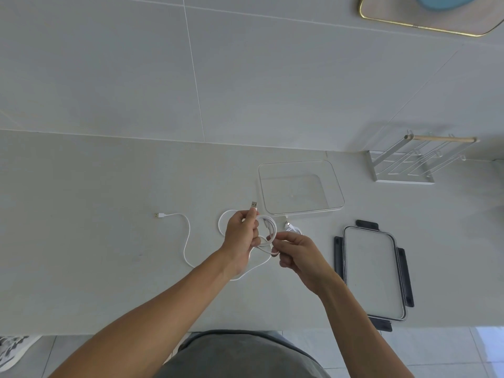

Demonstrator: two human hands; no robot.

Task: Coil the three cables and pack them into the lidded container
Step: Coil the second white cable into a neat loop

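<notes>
My left hand (242, 236) grips a white cable coil (268, 227) above the counter, and the coil's USB plug (254, 205) sticks up past my fingers. My right hand (296, 253) pinches the same cable at the coil's lower side. A second white cable (186, 241) lies loose on the counter to the left, its plug pointing left. Part of a third white cable (292, 227) shows behind my right hand. The clear container (336, 184) stands open and empty just beyond my hands. Its lid (373, 271), with dark clips, lies flat to the right.
A metal rack with a wooden bar (409, 162) stands at the back right against the tiled wall. The counter's front edge runs just above my lap. A gold-rimmed tray (425, 25) hangs at the upper right. A shoe (13, 350) sits on the floor at lower left.
</notes>
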